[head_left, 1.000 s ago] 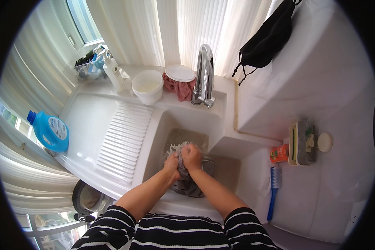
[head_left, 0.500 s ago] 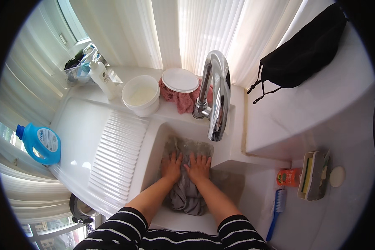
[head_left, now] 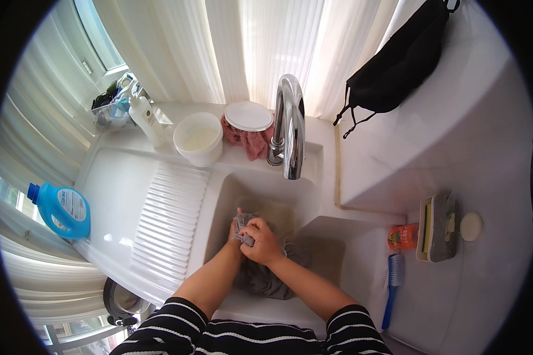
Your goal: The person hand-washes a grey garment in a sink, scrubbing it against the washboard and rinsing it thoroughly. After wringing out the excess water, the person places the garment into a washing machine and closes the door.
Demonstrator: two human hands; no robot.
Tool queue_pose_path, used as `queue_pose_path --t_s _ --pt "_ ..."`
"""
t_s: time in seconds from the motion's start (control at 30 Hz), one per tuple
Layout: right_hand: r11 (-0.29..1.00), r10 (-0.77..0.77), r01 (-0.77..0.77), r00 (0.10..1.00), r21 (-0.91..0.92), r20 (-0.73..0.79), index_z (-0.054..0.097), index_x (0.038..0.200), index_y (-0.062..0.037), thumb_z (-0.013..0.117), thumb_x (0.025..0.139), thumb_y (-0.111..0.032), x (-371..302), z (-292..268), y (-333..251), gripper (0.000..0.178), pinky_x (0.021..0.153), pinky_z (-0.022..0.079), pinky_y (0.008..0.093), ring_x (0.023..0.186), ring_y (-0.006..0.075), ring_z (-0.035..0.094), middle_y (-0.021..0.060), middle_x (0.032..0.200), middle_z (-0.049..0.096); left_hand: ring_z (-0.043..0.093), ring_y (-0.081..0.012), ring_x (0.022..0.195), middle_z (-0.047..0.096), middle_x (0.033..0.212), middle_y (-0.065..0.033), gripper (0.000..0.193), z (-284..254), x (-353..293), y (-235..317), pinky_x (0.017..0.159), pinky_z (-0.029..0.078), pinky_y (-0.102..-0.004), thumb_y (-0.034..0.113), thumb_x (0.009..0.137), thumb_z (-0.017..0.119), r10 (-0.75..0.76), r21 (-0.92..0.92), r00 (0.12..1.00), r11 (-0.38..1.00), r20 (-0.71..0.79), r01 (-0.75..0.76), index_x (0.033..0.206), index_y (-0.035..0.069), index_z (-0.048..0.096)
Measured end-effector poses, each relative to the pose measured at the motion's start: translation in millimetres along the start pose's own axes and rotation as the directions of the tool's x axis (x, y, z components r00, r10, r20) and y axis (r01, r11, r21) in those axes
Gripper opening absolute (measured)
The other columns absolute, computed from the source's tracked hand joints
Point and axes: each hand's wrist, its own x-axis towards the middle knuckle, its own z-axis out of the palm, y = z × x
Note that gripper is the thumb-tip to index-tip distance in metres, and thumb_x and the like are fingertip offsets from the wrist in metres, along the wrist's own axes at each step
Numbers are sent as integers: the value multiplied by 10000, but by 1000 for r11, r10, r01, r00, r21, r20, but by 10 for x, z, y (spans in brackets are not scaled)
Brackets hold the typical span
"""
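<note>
A grey wet cloth (head_left: pixel 266 279) lies partly in murky water in the white sink (head_left: pixel 220 204). One bunched part of it is lifted between my two hands, over the left side of the basin. My right hand (head_left: pixel 263 244) is closed on that bunch, knuckles up. Just left of it, my left hand (head_left: pixel 233 234) grips the same bunch from the other side, its fingers mostly hidden behind the fabric. Beyond my hands, the chrome faucet (head_left: pixel 290 130) arches over the back of the sink.
A ribbed washboard (head_left: pixel 170 216) adjoins the sink on the left, with a blue detergent jug (head_left: pixel 65 213) beyond. Behind stand a white tub (head_left: pixel 198 142), a pump bottle (head_left: pixel 145 121) and a pink cloth (head_left: pixel 249 142) under a lid (head_left: pixel 249 116). A blue brush (head_left: pixel 392 290) lies right.
My hands, spread flat on the soaking cloth before, have come together and grasped a bunch of it, lifting it toward the left. The view has shifted slightly.
</note>
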Motion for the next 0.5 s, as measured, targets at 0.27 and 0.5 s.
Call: queue_pose_path --t_s 0.27,0.5 --pt "950 157 -264 864 -165 -477 565 714 -25 693 698 -150 -93 14 77 180 894 469 408 960 355 567 133 1160 565 638 -307 867 657 935 -139 351 325 -421 -137 819 529 -439 390 931 483 -94 116 986 987 -137 110 946 68 621" --pt "989 -42 -4 951 -148 -305 550 656 -40 690 687 -154 -347 231 -313 183 798 499 420 874 341 600 122 998 651 646 -259 808 660 907 -89 280 352 -794 -117 751 546 -409 371 939 505 73 317 976 949 -204 -5 954 118 623"
